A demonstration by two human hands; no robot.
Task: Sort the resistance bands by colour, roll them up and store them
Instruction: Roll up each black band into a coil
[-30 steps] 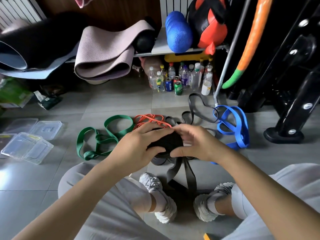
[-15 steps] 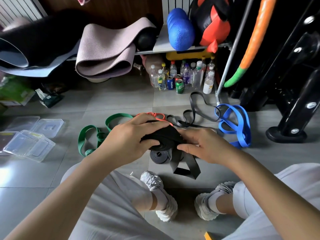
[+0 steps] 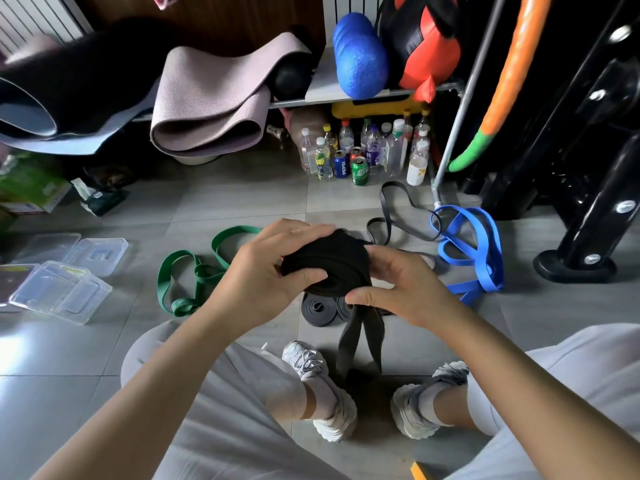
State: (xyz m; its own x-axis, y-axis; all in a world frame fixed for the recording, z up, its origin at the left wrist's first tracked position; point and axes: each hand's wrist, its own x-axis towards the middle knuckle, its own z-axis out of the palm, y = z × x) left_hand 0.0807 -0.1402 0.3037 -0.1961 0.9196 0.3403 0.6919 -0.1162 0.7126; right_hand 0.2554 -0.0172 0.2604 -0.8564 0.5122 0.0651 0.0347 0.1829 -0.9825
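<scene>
Head view: the left hand (image 3: 256, 271) and right hand (image 3: 398, 285), fingers curled, clasp the black band coil (image 3: 329, 265) above the floor. The coil has tilted up since a second ago, showing its spiral. With its tail (image 3: 360, 341) dangling, this roll looks nearly finished; the green band (image 3: 194, 271) and blue band (image 3: 478, 251) lie loose.

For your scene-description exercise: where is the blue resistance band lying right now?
In the head view, the blue resistance band lies on the floor to the right of the right hand, beside the black machine base.

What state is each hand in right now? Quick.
Left hand: closed, gripping the black band roll.
Right hand: closed, gripping the same roll from the other side.
</scene>
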